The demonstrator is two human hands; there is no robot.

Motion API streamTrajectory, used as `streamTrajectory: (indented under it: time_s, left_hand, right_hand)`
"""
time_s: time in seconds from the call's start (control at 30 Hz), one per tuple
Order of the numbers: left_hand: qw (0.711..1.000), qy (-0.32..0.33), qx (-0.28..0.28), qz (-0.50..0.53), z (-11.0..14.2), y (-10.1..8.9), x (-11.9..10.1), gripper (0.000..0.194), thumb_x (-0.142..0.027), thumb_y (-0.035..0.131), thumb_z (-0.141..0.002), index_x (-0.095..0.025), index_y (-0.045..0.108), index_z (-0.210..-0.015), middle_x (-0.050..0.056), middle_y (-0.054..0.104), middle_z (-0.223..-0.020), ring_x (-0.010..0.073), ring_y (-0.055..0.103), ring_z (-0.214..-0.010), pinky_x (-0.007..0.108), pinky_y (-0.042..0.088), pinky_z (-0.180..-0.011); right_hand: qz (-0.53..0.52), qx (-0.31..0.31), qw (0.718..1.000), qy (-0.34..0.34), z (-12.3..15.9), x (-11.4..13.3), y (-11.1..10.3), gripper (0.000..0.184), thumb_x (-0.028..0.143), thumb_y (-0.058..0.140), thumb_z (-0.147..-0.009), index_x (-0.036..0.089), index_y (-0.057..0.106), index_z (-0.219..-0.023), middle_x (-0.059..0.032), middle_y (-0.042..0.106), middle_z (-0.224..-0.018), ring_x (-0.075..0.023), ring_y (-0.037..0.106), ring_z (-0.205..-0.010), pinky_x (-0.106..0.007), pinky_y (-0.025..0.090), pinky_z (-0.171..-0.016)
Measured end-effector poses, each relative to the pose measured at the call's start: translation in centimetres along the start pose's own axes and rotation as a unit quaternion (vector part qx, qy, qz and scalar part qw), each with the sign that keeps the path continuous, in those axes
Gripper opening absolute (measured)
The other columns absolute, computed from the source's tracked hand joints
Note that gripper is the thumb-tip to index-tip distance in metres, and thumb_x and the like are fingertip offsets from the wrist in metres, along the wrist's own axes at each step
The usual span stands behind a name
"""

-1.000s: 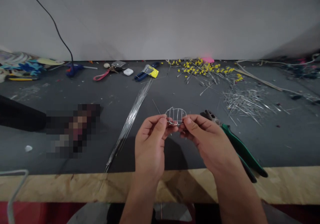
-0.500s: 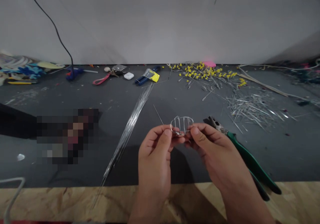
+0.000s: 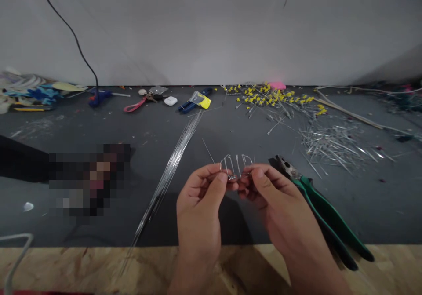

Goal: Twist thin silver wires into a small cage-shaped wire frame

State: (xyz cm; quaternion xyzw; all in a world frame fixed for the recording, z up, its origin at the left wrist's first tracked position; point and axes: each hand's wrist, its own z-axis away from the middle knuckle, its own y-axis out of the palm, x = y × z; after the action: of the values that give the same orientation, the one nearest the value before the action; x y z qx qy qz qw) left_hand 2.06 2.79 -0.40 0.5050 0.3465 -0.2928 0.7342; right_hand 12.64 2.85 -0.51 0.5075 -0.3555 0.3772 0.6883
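Between my two hands is a small oval wire frame (image 3: 238,166) with several thin crossbars, held above the dark work surface. My left hand (image 3: 205,194) pinches its left end between thumb and fingers. The right end is pinched the same way by my right hand (image 3: 277,198). Fingers hide the frame's lower edge in part. Just right of my right hand lie pliers with green handles (image 3: 329,216), their jaws pointing away from me. To the left of my left hand, a bundle of long straight wires (image 3: 171,167) lies slantwise.
Short cut wires (image 3: 336,143) lie heaped at right, behind them wire pieces with yellow tips (image 3: 273,95). Along the wall are a white case (image 3: 170,101), keys with a pink strap (image 3: 135,106) and a blue glue gun (image 3: 99,97). A pixelated patch covers something at left.
Both hands have shifted slightly left with the wire frame, which is now tilted differently, its crossbars leaning more. My right fingers have moved in closer to the left ones.
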Motion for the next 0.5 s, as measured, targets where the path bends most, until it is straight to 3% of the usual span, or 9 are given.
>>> streamTrajectory:
  time_s: [0.17,0.5]
  left_hand:
    - [0.999,0.027,-0.024,0.002,-0.21,-0.13,0.02,0.01,-0.015,0.071,-0.072,-0.016,0.067,-0.081,0.002,0.071,-0.073,0.0102,0.066,-0.065,0.021,0.055,-0.063]
    - [0.996,0.071,-0.031,-0.049,0.06,-0.11,0.51,0.012,-0.017,0.072,-0.072,-0.018,0.069,-0.083,0.001,0.071,-0.074,0.0115,0.067,-0.068,0.022,0.056,-0.065]
  right_hand:
    - [-0.025,-0.001,0.999,0.02,0.24,0.4,0.2,0.022,0.043,0.067,-0.076,0.022,0.072,-0.079,-0.0039,0.069,-0.074,-0.0149,0.062,-0.066,-0.027,0.051,-0.06]
    - [0.027,-0.061,0.998,0.001,0.13,0.34,0.15,0.013,0.033,0.076,-0.068,0.023,0.072,-0.075,-0.0008,0.067,-0.069,-0.0136,0.059,-0.063,-0.029,0.05,-0.063]
